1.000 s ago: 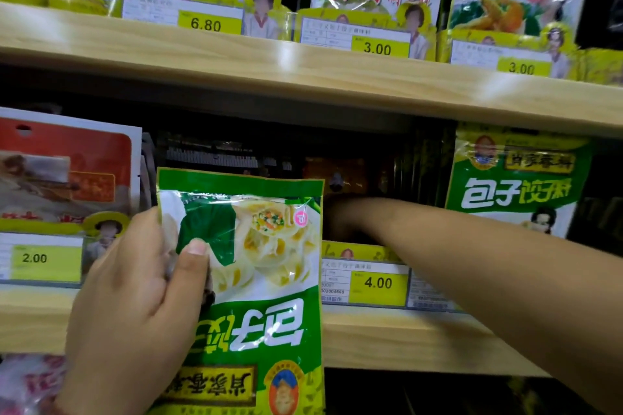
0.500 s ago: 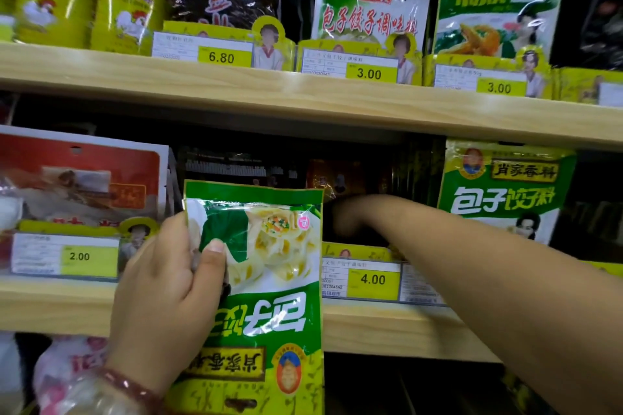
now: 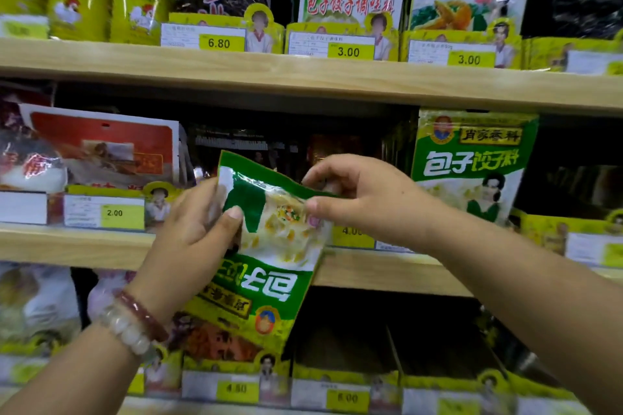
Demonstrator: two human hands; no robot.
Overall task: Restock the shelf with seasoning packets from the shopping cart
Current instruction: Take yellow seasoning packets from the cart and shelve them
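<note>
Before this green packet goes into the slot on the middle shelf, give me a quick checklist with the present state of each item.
1. Left hand grips the green packet: ok.
2. Right hand pinches its top edge: ok.
3. Packet upright: not ok, its print is upside down.
4. Matching stock beside the slot: ok, the shelved green packet stands just right of it.
5. Room in the dark slot: cannot tell.
6. Slot's price tag readable: not ok, partly covered by the packet and hand.
</note>
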